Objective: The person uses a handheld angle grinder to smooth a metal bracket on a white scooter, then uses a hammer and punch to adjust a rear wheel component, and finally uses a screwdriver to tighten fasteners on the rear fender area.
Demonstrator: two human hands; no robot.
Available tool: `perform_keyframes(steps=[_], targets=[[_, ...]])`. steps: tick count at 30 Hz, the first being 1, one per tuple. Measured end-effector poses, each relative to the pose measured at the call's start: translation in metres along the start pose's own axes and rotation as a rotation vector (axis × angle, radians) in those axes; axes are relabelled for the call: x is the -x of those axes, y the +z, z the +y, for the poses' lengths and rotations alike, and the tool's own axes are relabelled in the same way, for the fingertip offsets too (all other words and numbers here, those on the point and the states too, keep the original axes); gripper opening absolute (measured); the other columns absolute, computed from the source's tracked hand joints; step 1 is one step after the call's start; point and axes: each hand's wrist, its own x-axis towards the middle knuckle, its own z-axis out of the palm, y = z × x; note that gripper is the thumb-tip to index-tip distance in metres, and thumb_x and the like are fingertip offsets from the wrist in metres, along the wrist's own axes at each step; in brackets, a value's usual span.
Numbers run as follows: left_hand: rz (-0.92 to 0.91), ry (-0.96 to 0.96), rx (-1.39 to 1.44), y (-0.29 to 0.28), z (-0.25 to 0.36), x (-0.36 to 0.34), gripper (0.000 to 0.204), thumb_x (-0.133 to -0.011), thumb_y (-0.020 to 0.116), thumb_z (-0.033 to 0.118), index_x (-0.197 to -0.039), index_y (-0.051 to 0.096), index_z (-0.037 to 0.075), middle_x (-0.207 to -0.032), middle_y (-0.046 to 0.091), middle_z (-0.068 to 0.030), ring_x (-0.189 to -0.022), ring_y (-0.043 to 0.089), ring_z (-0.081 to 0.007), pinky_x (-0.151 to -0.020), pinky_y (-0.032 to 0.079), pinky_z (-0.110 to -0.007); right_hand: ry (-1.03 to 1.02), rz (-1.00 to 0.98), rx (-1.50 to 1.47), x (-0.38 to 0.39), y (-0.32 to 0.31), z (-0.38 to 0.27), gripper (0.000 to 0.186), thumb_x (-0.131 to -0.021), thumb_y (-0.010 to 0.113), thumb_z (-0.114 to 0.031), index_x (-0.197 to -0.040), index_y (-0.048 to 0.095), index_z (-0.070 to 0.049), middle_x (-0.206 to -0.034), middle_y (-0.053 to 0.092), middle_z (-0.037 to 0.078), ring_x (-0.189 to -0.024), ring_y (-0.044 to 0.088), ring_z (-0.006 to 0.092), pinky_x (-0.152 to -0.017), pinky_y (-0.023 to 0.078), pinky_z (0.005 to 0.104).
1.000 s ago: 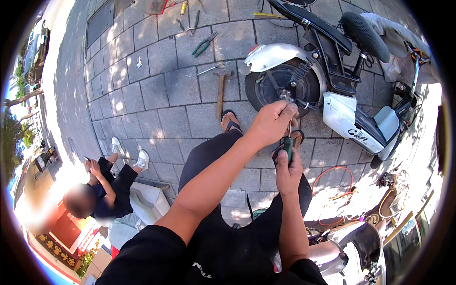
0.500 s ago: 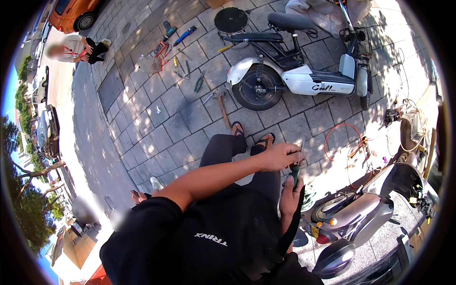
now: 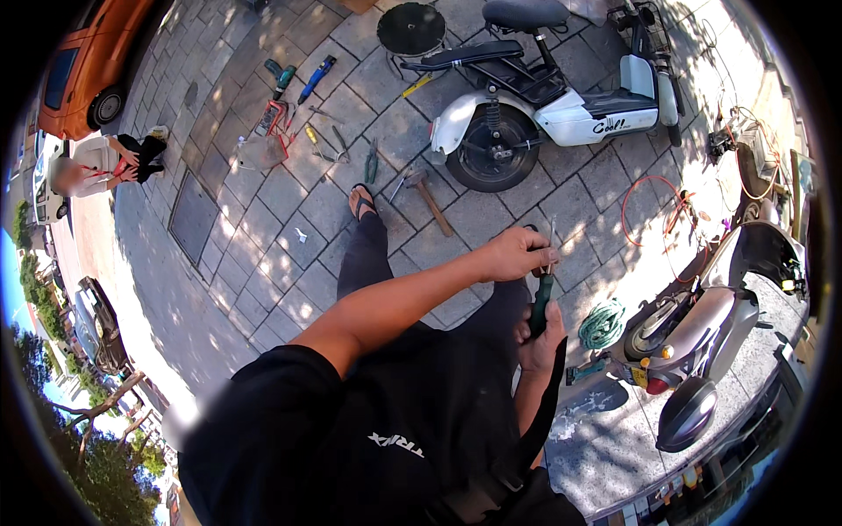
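Note:
In front of my body, my right hand [image 3: 542, 326] is closed around the dark green handle of a screwdriver [image 3: 544, 296], which points away from me. Its thin metal shaft rises beyond the handle. My left hand [image 3: 519, 254] reaches across from the left, fingers pinched on the metal part just above the handle. The fingers partly hide where handle and shaft meet. Below on the paving, a wooden-handled hammer [image 3: 431, 203] lies beyond my hands, with green-handled pliers [image 3: 372, 163] to its left.
A white electric scooter [image 3: 561, 114] stands ahead, near a round black-topped stool [image 3: 410, 30]. Drill [image 3: 281, 77] and other tools lie at far left. An orange hose [image 3: 653, 188], a green coil [image 3: 602, 324] and a grey scooter [image 3: 693, 329] are at right. Someone crouches [image 3: 114, 165] far left.
My left foot has stepped forward and left, beside the pliers. The whole view has shifted, bringing the green coil out from behind my right hand. Both hands keep their hold on the screwdriver.

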Motion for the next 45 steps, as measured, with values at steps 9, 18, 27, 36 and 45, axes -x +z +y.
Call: perform_keyframes(steps=[9, 18, 27, 36, 45], targets=[[0.070, -0.249, -0.025, -0.122, -0.003, 0.098, 0.031, -0.111, 0.065, 0.034, -0.110, 0.078, 0.005, -0.095, 0.075, 0.0019, -0.084, 0.066, -0.0075, -0.076, 0.051, -0.027, 0.190, -0.024, -0.174, 0.012, 0.109, 0.114, 0.037, -0.108, 0.069, -0.037, -0.125, 0.061, -0.005, -0.087, 0.064, 0.009, -0.054, 0.050, 0.0122, -0.048, 0.042, 0.0277], [0.200, -0.152, -0.125, -0.245, -0.059, 0.038, 0.032, -0.112, 0.064, 0.033, -0.116, 0.075, 0.003, -0.099, 0.074, -0.0004, -0.085, 0.065, -0.0078, -0.078, 0.052, -0.025, 0.258, -0.104, -0.349, -0.137, 0.126, 0.203, 0.031, -0.103, 0.076, -0.040, -0.105, 0.063, -0.012, -0.082, 0.064, 0.005, -0.053, 0.051, 0.0109, -0.047, 0.042, 0.0274], [0.313, -0.029, -0.269, -0.391, -0.118, -0.115, 0.031, -0.113, 0.062, 0.033, -0.116, 0.073, 0.004, -0.098, 0.074, -0.0018, -0.083, 0.069, -0.0120, -0.075, 0.056, -0.029, 0.127, -0.333, -0.808, -0.377, 0.167, 0.302, 0.036, -0.098, 0.081, -0.046, -0.107, 0.063, -0.016, -0.074, 0.056, -0.002, -0.052, 0.047, 0.0074, -0.048, 0.039, 0.0261], [0.455, 0.101, -0.238, -0.472, -0.137, -0.237, 0.031, -0.115, 0.056, 0.028, -0.134, 0.063, 0.004, -0.112, 0.074, -0.0070, -0.093, 0.076, -0.0228, -0.078, 0.062, -0.037, -0.034, -0.429, -0.774, -0.543, 0.214, 0.324, 0.044, -0.099, 0.079, -0.051, -0.113, 0.065, -0.012, -0.069, 0.043, -0.007, -0.050, 0.035, 0.0051, -0.044, 0.031, 0.0254], [0.415, 0.182, -0.319, -0.497, -0.122, -0.269, 0.034, -0.117, 0.050, 0.033, -0.138, 0.059, 0.009, -0.120, 0.073, -0.0085, -0.102, 0.074, -0.0290, -0.087, 0.061, -0.043, 0.021, -0.458, -0.931, -0.569, 0.249, 0.299, 0.035, -0.103, 0.074, -0.045, -0.103, 0.064, -0.011, -0.071, 0.045, -0.006, -0.053, 0.035, 0.0067, -0.047, 0.030, 0.0288]])
